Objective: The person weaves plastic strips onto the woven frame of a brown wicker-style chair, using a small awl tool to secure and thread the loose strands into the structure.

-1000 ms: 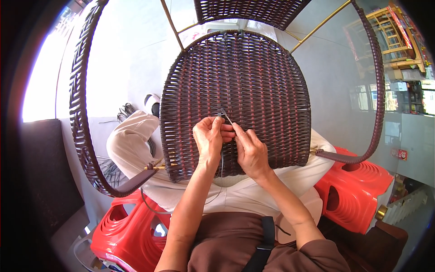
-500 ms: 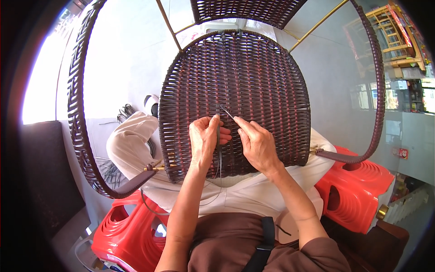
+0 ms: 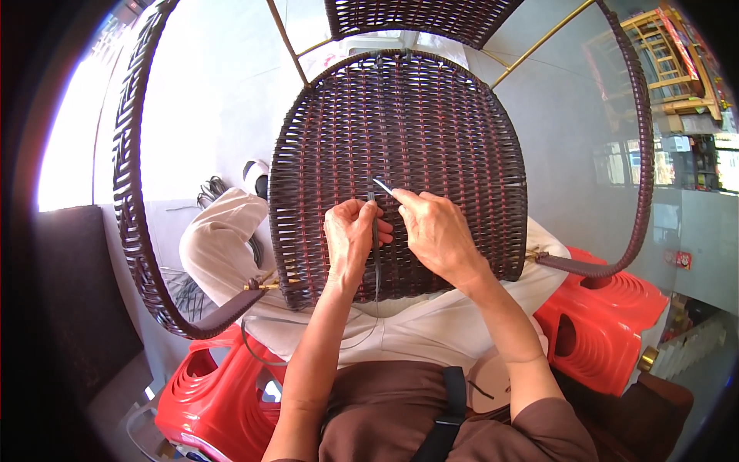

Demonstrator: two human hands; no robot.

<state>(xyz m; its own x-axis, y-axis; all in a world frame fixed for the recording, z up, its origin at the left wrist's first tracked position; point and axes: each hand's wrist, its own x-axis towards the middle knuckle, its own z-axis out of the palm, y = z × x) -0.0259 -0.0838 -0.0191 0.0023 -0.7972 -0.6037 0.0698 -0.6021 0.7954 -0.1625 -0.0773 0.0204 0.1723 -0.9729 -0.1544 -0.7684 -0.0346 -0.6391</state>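
A dark brown woven chair seat [image 3: 431,138] with reddish strands lies in front of me across my lap. Over its near middle, my left hand [image 3: 352,237] pinches a grey flat weaving strip [image 3: 377,269], whose tail hangs down and loops toward the left. In my right hand [image 3: 439,235] is a thin metal pointed tool [image 3: 382,185], its handle hidden in the fist. The index finger lies along the shaft. The tool's tip touches the weave just above my left fingertips, where the strip meets the seat; whether it is under a strand cannot be made out.
Wrapped armrest loops [image 3: 132,177] curve around both sides, and the woven backrest [image 3: 419,17] rises at the far end. Red plastic stools [image 3: 604,319] stand at both sides of my legs. Bundled strips [image 3: 212,191] lie on the floor at left. A bamboo rack [image 3: 666,58] is far right.
My right hand has shifted slightly left and up, and the tool has turned so its shaft shines brighter. My left hand has dipped a little, still pinching the strip.
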